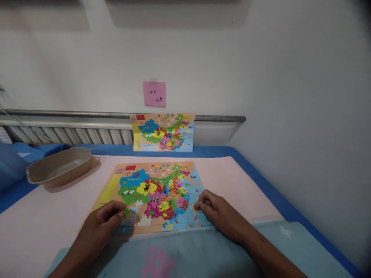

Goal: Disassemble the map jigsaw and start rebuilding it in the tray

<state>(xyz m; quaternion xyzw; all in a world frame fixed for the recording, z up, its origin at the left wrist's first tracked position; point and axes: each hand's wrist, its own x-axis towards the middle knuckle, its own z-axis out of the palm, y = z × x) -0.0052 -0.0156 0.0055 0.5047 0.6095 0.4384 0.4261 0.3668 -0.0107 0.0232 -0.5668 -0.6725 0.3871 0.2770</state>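
A colourful map jigsaw puzzle (166,185) lies flat in front of me. Pale gaps show in its lower left part, where pieces are out. My left hand (106,218) is over the puzzle's lower left corner, thumb and forefinger pinching a green puzzle piece (127,212). At the right edge, above the blue sea area, my right hand (214,208) has its fingers closed. A small pale bit, seemingly a puzzle piece (198,204), shows at those fingertips; its shape is too small to make out.
A beige oval dish (62,170) stands at the left on the pink cloth (232,185). Against the wall, a matching map sheet (164,133) hangs by a metal rail (220,118), below a pink note (154,94). Blue-green fabric (203,255) covers the near side.
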